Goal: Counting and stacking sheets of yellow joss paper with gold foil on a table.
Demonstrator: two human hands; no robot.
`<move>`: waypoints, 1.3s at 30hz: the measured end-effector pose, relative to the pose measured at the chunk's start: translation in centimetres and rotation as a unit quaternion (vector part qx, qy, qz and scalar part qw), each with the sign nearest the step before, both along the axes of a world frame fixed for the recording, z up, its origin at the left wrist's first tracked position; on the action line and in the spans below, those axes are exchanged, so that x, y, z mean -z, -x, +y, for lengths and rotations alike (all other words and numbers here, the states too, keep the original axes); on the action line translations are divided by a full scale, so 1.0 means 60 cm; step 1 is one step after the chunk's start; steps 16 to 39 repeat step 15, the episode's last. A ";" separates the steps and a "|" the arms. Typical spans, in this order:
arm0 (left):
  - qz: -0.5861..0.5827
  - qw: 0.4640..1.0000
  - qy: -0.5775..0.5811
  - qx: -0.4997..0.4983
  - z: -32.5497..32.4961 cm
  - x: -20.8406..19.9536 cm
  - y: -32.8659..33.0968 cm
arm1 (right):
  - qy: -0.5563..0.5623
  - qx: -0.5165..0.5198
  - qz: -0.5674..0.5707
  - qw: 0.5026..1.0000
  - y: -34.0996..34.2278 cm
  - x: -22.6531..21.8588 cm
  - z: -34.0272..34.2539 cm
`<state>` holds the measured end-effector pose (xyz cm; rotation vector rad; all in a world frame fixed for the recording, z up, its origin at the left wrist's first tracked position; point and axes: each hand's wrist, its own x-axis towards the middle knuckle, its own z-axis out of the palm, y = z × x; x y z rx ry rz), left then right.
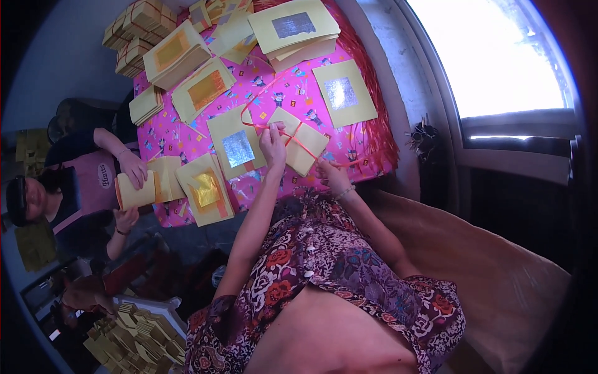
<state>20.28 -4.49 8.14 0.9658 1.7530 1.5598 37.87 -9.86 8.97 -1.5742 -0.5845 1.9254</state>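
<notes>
In front of me on the table lies a small bundle of yellow paper (309, 144), with red ribbon (303, 147) crossed over its top. My left hand (273, 144) is closed at the bundle's left edge, its fingers pinching the ribbon, which loops out to the left. At the bundle's lower right corner, my right hand (334, 177) is closed on the ribbon too, and a tail of it runs off to the right. Partly under my left forearm rests a yellow sheet with a silver square (237, 148).
Pink patterned cloth (258, 84) covers the table. Stacks of yellow paper (293, 47) stand at the back, and tied bundles (140, 28) are piled at the far left. Red ribbon strands (377, 118) hang along the right edge. At the left a co-worker's hands (132, 168) hold folded yellow paper.
</notes>
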 end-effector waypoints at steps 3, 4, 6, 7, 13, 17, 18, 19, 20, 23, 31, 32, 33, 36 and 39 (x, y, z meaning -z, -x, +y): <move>-0.009 1.000 0.007 -0.003 -0.002 -0.003 -0.003 | 0.045 0.013 0.027 0.999 -0.010 0.005 0.005; -0.015 1.000 0.027 -0.004 -0.003 -0.004 -0.004 | 0.054 0.003 0.038 0.998 -0.015 0.009 0.006; -0.096 0.995 0.009 -0.008 0.006 -0.005 0.003 | 0.064 -0.007 0.050 0.997 -0.018 0.018 0.008; -0.178 0.984 -0.007 -0.013 0.009 -0.005 0.008 | 0.068 -0.002 0.049 0.996 -0.018 0.021 0.009; -0.347 0.937 0.025 -0.029 0.021 -0.018 0.051 | 0.107 0.030 0.117 0.987 -0.033 0.057 0.003; -0.069 0.983 0.151 0.071 0.031 -0.036 0.057 | 0.128 0.043 0.155 0.979 -0.045 0.086 -0.005; -0.069 0.983 0.151 0.071 0.031 -0.036 0.057 | 0.128 0.043 0.155 0.979 -0.045 0.086 -0.005; -0.069 0.983 0.151 0.071 0.031 -0.036 0.057 | 0.128 0.043 0.155 0.979 -0.045 0.086 -0.005; -0.069 0.983 0.151 0.071 0.031 -0.036 0.057 | 0.128 0.043 0.155 0.979 -0.045 0.086 -0.005; -0.069 0.983 0.151 0.071 0.031 -0.036 0.057 | 0.128 0.043 0.155 0.979 -0.045 0.086 -0.005; -0.069 0.983 0.151 0.071 0.031 -0.036 0.057 | 0.128 0.043 0.155 0.979 -0.045 0.086 -0.005; -0.069 0.983 0.151 0.071 0.031 -0.036 0.057 | 0.128 0.043 0.155 0.979 -0.045 0.086 -0.005; -0.069 0.983 0.151 0.071 0.031 -0.036 0.057 | 0.128 0.043 0.155 0.979 -0.045 0.086 -0.005; -0.069 0.983 0.151 0.071 0.031 -0.036 0.057 | 0.128 0.043 0.155 0.979 -0.045 0.086 -0.005; -0.069 0.983 0.151 0.071 0.031 -0.036 0.057 | 0.128 0.043 0.155 0.979 -0.045 0.086 -0.005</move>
